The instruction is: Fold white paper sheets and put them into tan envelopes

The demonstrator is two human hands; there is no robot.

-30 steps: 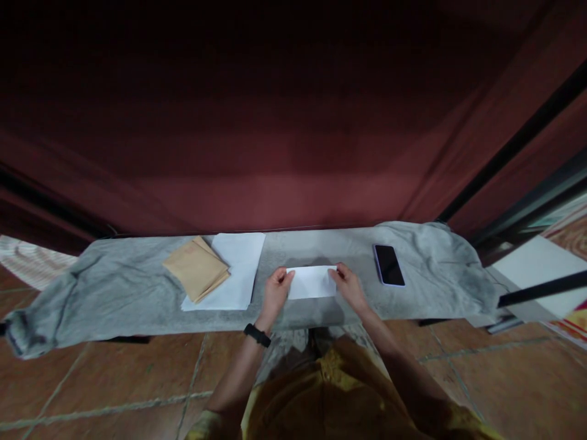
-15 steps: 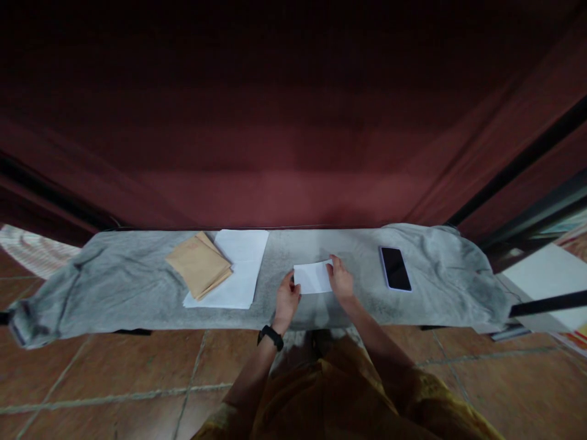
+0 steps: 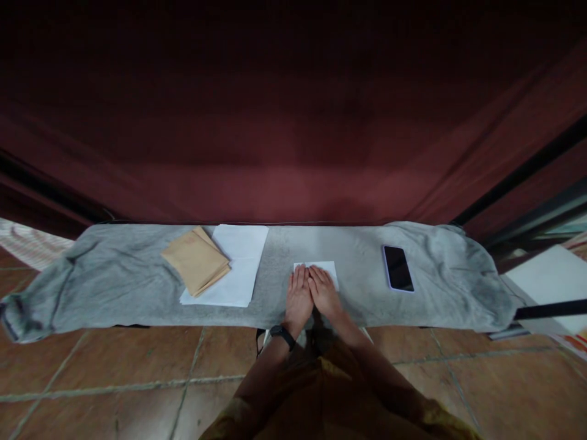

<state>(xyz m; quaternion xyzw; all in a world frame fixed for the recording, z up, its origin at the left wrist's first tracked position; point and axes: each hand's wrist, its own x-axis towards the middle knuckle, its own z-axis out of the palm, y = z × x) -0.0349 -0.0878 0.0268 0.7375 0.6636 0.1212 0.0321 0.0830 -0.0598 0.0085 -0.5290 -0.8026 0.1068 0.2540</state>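
Observation:
A small folded white paper (image 3: 329, 269) lies on the grey cloth-covered bench (image 3: 128, 293) in front of me. My left hand (image 3: 298, 296), with a black watch on its wrist, lies flat on the paper's left part, fingers stretched out. Beside it and touching it, my right hand (image 3: 324, 293) also presses flat on the paper. Most of the paper is hidden under both hands; only its far edge and right corner show.
A stack of brown envelopes (image 3: 196, 260) rests on white sheets (image 3: 238, 263) to the left. A dark phone (image 3: 398, 268) lies to the right on the cloth. A dark red curtain hangs behind the bench. Tiled floor lies below.
The paper was held at both ends, then narrowed as it was folded. Both hands have come together and now lie flat on top of it.

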